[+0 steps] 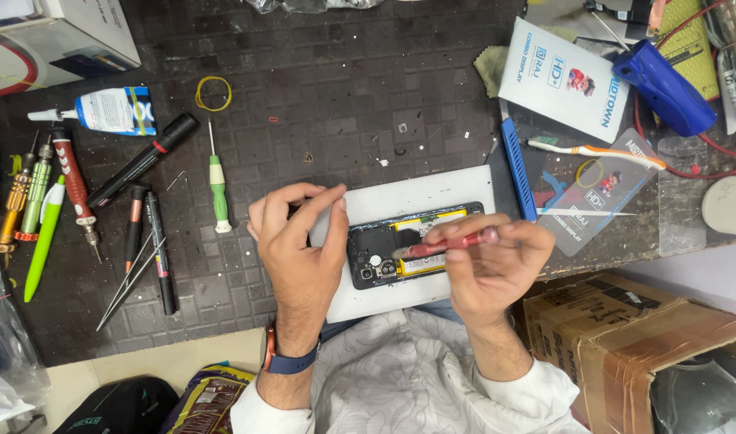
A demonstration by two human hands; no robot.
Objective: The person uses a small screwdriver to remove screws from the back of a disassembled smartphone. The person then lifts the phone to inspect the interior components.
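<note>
Right hand (496, 269) holds red screwdriver (452, 243) over opened phone (392, 245).

toothbrush (594, 152) | glue bottle (110, 110) | rubber band (213, 93) | cardboard box (625, 337)

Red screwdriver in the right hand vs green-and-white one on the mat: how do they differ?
The red screwdriver is gripped by the right hand, lying sideways with its tip on the opened phone; the green-and-white screwdriver lies untouched on the mat, pointing up-down in the picture. The red handle looks translucent, the green-and-white one opaque. Both are slim precision drivers.
</note>
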